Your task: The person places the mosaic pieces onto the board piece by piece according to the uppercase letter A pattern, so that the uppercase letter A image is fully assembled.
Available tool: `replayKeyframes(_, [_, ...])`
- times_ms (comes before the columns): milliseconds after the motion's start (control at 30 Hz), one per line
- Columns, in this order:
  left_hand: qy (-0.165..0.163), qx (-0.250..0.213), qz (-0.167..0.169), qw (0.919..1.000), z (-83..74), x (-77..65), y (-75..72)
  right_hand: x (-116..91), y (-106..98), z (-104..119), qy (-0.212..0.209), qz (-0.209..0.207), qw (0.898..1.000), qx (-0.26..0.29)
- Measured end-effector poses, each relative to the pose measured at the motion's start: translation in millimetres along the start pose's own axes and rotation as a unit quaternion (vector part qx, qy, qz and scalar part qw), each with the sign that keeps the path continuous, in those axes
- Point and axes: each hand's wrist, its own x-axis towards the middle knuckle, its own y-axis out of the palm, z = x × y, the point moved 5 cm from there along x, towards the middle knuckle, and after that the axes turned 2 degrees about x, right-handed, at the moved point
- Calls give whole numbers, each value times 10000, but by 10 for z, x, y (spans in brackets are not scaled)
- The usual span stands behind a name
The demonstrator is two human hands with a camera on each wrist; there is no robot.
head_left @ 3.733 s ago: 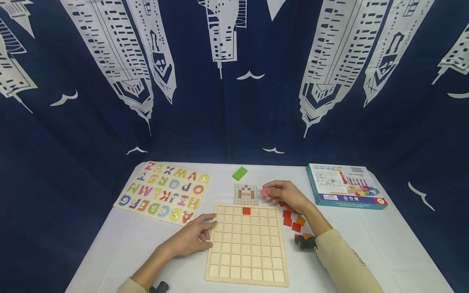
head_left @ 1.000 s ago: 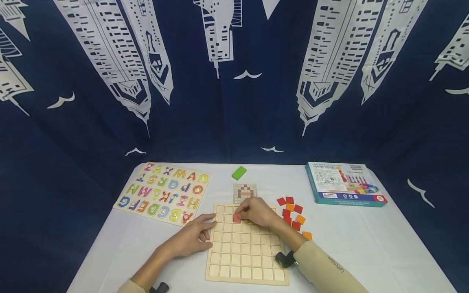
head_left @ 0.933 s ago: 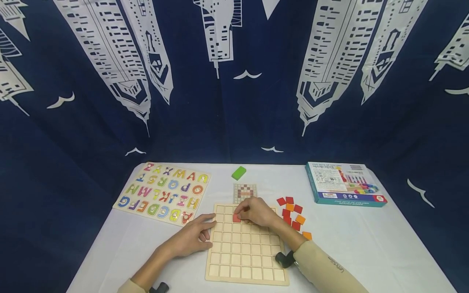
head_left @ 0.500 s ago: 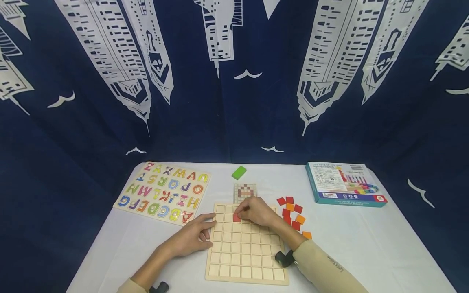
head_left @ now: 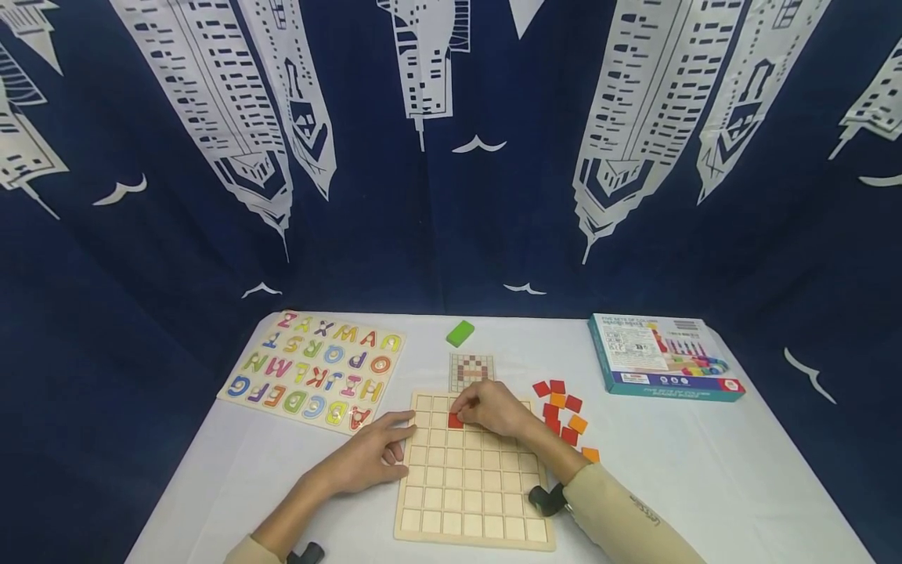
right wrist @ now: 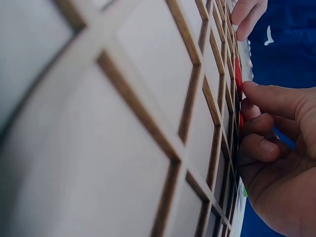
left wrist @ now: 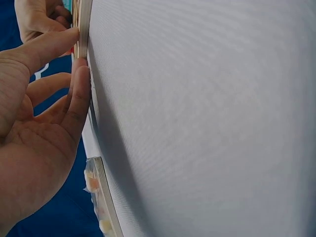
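The wooden grid board [head_left: 474,479] lies flat on the white table. With its thumb and fingers bent, my right hand [head_left: 496,407] pinches a red square tile [head_left: 456,421] in the second row from the far edge. In the right wrist view the thumb touches that tile, and another bit of red [right wrist: 241,119] shows behind the fingers. My left hand [head_left: 369,453] rests at the board's left edge, fingertips and thumb touching its side, fingers relaxed. A small pattern card [head_left: 472,366] lies beyond the board, its near part close to the right hand.
Several red and orange tiles [head_left: 551,410] lie loose right of the board. An alphabet puzzle board [head_left: 313,368] is at the left. A green block [head_left: 460,334] lies at the back, and a flat teal box [head_left: 665,356] at the back right. A patterned curtain [head_left: 437,258] hangs behind.
My right hand came from beside the card, carrying the red tile left onto the board. Over the last second it stays on that cell, and the tile looks a deeper red. The left hand keeps still.
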Motion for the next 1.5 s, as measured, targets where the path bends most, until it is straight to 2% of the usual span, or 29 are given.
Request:
replayKeyframes(733, [33, -33, 17, 10000, -15, 4, 4, -20, -9, -12, -21, 41, 10000, 7])
replayKeyframes(1133, [33, -38, 5, 10000, -11, -1, -2, -30, -20, -18, -44, 75, 9996, 266])
replayKeyframes(1500, [25, -42, 15, 10000, -26, -5, -5, -91, -156, -86, -94, -129, 9995, 270])
